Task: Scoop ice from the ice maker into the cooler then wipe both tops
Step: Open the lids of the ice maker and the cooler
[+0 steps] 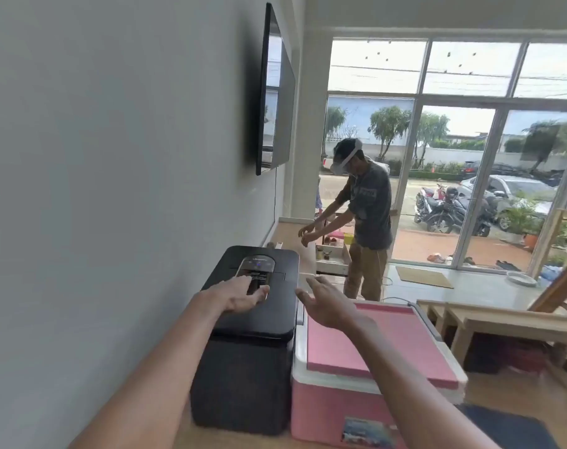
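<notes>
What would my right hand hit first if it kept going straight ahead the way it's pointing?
Probably nothing close: the right hand hovers open above the pink cooler's lid, fingers aimed past the ice maker along the counter. Depth is unclear.

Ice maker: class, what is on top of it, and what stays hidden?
The left hand rests on the black ice maker, its fingers on the control panel. The lid is shut, so any ice inside is hidden.

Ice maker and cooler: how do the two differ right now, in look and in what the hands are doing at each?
The ice maker is black with a glossy control panel on its lid; the cooler is pink and white with a flat pink lid. The ice maker stands taller than the cooler. The left hand rests on the ice maker's lid, while the right hand hovers open above the cooler's far edge. Both sit side by side with lids shut.
</notes>
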Tool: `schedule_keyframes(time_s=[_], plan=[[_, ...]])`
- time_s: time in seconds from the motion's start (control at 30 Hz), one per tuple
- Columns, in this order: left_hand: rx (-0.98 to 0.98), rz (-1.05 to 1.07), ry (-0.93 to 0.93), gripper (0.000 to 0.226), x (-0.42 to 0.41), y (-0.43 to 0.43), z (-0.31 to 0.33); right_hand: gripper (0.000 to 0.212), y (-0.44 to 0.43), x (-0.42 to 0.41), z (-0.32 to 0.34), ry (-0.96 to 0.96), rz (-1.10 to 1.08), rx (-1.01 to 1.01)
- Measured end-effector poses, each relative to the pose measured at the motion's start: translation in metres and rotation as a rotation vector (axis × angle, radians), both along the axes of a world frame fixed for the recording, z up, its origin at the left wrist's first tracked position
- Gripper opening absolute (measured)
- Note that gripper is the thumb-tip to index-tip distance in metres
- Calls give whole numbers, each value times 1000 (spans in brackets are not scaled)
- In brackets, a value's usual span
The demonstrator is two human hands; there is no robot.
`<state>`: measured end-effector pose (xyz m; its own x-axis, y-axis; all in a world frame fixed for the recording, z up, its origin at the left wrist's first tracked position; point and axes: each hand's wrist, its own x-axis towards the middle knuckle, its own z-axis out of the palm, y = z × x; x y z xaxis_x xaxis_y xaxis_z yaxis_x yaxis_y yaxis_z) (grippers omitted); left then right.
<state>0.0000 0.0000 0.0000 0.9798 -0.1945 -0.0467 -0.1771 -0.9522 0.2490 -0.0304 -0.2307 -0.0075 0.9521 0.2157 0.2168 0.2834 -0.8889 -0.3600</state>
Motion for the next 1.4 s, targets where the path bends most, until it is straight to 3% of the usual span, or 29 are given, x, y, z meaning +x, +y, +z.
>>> schedule_keyframes(time_s=[0.13, 0.27, 0.4, 0.5, 0.63, 0.83, 0.93, 1.03, 1.17, 1.3, 1.4], plan=[[118, -50, -7, 96, -38, 23, -36, 78, 15, -15, -42, 56, 82, -13], [299, -109, -134, 100, -45, 45, -61, 81, 16, -18, -71, -39, 82, -108], [506, -177, -283, 70, -34, 46, -68, 78, 16, -15, -72, -118, 89, -204], [516, -225, -363, 69, -27, 52, -67, 87, 14, -13, -65, -139, 98, -240], [302, -239, -691, 83, -15, 68, -48, 73, 10, 1, -49, -215, 98, -97], [44, -53, -865, 60, 22, 74, 1, 64, 17, 38, -9, -220, 59, 175], [-249, 102, -932, 40, 40, 68, 6, 65, 21, 68, 0, -186, 42, 301], [-737, 217, -853, 32, 60, 52, 7, 70, 25, 94, 11, -143, 47, 404], [-1095, 348, -539, 48, 97, 30, 13, 67, 29, 120, 21, 8, 13, 534], [-1029, 390, -338, 56, 130, 36, -6, 76, 34, 139, 6, 138, -22, 622], [-957, 393, -211, 54, 142, 41, -27, 65, 38, 145, -15, 201, -69, 675]])
